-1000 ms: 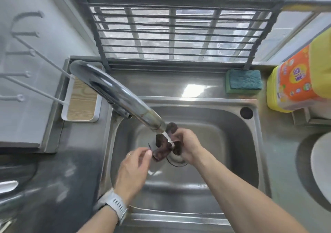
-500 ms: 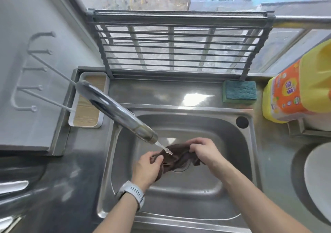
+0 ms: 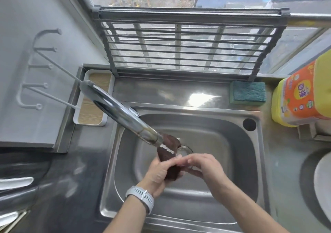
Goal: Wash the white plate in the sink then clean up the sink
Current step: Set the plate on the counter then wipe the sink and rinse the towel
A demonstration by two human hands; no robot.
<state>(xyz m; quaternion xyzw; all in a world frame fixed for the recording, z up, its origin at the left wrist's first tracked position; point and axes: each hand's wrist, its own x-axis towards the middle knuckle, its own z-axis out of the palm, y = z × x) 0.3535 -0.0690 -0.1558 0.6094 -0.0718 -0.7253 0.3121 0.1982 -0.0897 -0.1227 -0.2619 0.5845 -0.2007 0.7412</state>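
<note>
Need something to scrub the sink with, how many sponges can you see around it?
1: a green sponge on the counter behind the sink, near the back right corner. Others may be out of view.

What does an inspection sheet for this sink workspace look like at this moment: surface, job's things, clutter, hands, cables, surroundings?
Surface: steel sink, wet; tap running; grey counter around it.
Job's things: brown cloth under the water stream, above the drain; white plate on the counter at the right edge, partly out of frame.
Clutter: green sponge behind the basin; yellow detergent jug to its right; white tray at the left.
Hands: left hand grips the cloth; right hand touches it, its fingers partly hidden.
Cables: nothing seen.
Surroundings: folding rack against the window; wall hooks at the left.
</note>
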